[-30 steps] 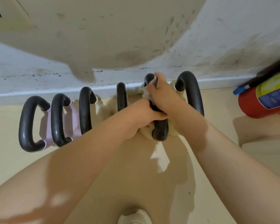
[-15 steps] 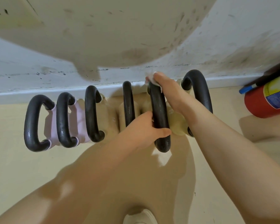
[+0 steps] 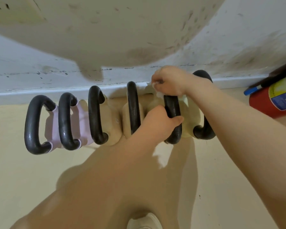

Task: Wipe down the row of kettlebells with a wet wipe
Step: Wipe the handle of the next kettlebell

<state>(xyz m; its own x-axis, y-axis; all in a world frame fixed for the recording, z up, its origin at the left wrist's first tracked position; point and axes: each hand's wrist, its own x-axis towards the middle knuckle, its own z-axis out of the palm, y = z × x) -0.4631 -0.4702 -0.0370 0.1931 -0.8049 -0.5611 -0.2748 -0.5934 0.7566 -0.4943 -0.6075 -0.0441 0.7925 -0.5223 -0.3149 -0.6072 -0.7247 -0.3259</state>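
Six kettlebells are standing in a row along the skirting board (image 3: 40, 93), and you are working on the fifth kettlebell (image 3: 172, 119), counting from the left.

Going left to right: two pink kettlebells (image 3: 82, 119) are sitting at the far left of the row, then two beige ones, then the fifth, then the last kettlebell (image 3: 205, 131) just right of it. A red fire extinguisher (image 3: 274, 100) is lying well right of the fifth kettlebell, by the wall.

What could go wrong, as I judge it: you are leaning on a handle with a damp wipe on it, so your steadying hand could slip and the fifth kettlebell could tip against the last one or onto your fingers. The far side of the handle, next to the skirting board, could also get missed.

Your left hand (image 3: 160, 119) is closing its grip round the middle of the fifth kettlebell's black handle, fingers wrapped, thumb across the near side. Your right hand (image 3: 170, 83) is pinching the wet wipe (image 3: 157, 90) with a tight grip, pressing it on the far end of that same handle.
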